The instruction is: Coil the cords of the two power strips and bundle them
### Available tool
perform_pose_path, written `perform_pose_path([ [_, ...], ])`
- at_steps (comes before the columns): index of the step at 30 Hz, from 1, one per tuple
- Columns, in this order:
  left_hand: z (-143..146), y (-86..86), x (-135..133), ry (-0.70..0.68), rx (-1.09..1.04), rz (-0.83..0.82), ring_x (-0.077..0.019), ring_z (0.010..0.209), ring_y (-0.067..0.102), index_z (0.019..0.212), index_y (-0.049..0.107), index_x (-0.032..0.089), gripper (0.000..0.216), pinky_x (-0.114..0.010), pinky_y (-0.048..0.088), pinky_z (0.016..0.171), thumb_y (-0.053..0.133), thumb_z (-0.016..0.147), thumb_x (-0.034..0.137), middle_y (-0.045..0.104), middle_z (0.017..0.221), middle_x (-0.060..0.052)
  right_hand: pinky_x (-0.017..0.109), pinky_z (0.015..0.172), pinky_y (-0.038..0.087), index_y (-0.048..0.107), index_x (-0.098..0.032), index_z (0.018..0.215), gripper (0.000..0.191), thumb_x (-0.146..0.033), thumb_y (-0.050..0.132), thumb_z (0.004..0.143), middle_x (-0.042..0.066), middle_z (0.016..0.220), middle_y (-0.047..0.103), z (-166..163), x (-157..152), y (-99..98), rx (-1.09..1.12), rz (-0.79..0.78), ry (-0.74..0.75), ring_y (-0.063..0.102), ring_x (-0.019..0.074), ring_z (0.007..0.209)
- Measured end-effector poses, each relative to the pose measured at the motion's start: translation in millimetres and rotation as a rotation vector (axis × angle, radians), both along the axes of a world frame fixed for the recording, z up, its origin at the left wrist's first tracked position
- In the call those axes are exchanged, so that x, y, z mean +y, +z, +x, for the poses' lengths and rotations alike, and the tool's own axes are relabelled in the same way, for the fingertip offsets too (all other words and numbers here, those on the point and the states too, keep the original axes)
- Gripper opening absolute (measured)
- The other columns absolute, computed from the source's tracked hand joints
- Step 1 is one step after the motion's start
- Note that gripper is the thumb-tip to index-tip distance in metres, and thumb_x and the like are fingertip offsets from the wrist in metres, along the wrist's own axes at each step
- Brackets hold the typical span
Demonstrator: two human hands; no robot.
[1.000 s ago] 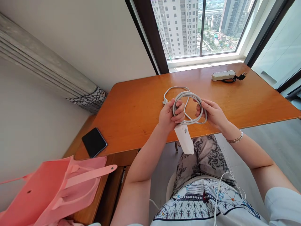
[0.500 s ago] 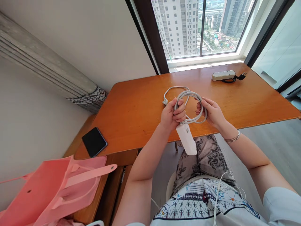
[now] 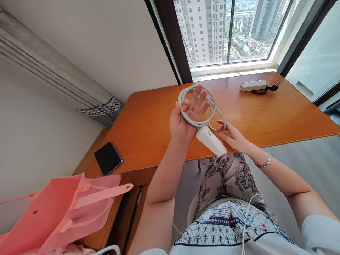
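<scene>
A coil of pale grey-white cable (image 3: 212, 102) rests on my left hand (image 3: 190, 113), which is palm up. Its fingers stretch through the loops and the thumb hooks over the coil. From the bottom of the coil hangs a long white block (image 3: 211, 141), tilted down to the right above the table edge; its kind is not plain. My right hand (image 3: 233, 137) is beside the block, with the fingers lightly round a loose length of the same cable. The plug seen earlier on this cable is hidden now.
A wooden table (image 3: 148, 120) spreads in front of me, up to the window. A white power strip (image 3: 253, 85) with a black plug lies at its far right. A black tablet-like device (image 3: 108, 158) lies at the left edge, near an open pink bag (image 3: 61, 209).
My left hand has turned palm up, rising slightly with the coil and opening its fingers through it. My right hand has moved down from the coil to a loose length of cable.
</scene>
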State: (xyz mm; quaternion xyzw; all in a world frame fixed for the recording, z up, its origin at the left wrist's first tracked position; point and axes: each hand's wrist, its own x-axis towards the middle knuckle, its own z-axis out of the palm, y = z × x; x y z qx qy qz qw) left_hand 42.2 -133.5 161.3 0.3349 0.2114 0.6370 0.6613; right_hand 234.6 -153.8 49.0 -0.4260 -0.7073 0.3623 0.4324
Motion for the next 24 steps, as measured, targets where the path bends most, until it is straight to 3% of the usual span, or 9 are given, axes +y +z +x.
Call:
perform_pose_path([
  [6,-4.4,-4.1,2.6,0.018,-0.003,0.081,-0.0258,0.135,0.060,0.064,0.052,0.022,0.047,-0.045,0.057,0.100,0.054,0.096,0.056,0.074,0.119,-0.004,0.039,0.097,0.052,0.060,-0.019,0.131,0.037,-0.034,0.048,0.100,0.008,0.106,0.070,-0.8,2.2,3.3,0.005,0.074,-0.127,0.065,0.0196,0.097],
  [9,-5.9,-5.6,1.2,-0.001,-0.026,0.117,-0.0267,0.136,0.058,0.063,0.051,0.022,0.046,-0.046,0.057,0.099,0.056,0.096,0.053,0.074,0.121,-0.004,0.038,0.092,0.054,0.060,-0.021,0.138,0.043,-0.036,0.039,0.104,0.011,0.111,0.070,4.7,3.7,5.0,-0.070,0.194,-0.213,0.066,0.0209,0.093],
  [13,-7.1,-8.0,0.0,-0.012,-0.006,0.121,-0.0269,0.137,0.059,0.061,0.048,0.021,0.046,-0.044,0.058,0.099,0.057,0.096,0.050,0.073,0.121,-0.004,0.035,0.083,0.055,0.052,-0.019,0.152,0.052,-0.030,0.036,0.104,0.014,0.105,0.070,7.3,2.5,18.9,-0.418,0.277,-0.270,0.067,0.0235,0.089],
  [17,-5.4,-15.7,2.1,-0.042,0.090,0.105,-0.0282,0.139,0.057,0.062,0.048,0.020,0.047,-0.040,0.059,0.096,0.060,0.094,0.052,0.070,0.129,-0.006,0.032,0.067,0.051,0.044,-0.012,0.158,0.057,-0.019,0.037,0.102,0.019,0.111,0.069,-10.1,-3.2,43.7,-0.860,0.159,-0.302,0.068,0.0233,0.079],
  [20,-3.1,-20.0,2.5,-0.053,0.146,0.158,-0.0298,0.141,0.055,0.063,0.050,0.020,0.045,-0.041,0.058,0.099,0.065,0.091,0.051,0.067,0.135,-0.005,0.032,0.067,0.051,0.044,-0.008,0.157,0.057,-0.017,0.042,0.100,0.022,0.118,0.067,-24.0,-4.0,58.5,-0.931,0.139,-0.232,0.070,0.0243,0.081],
  [24,-10.3,-9.5,-1.1,0.016,0.106,0.372,-0.0307,0.140,0.055,0.061,0.050,0.020,0.047,-0.043,0.052,0.109,0.074,0.085,0.052,0.064,0.140,-0.003,0.033,0.079,0.053,0.046,-0.013,0.151,0.056,-0.017,0.054,0.095,0.012,0.106,0.072,-17.7,4.2,56.4,-0.670,0.124,-0.019,0.069,0.0227,0.088],
])
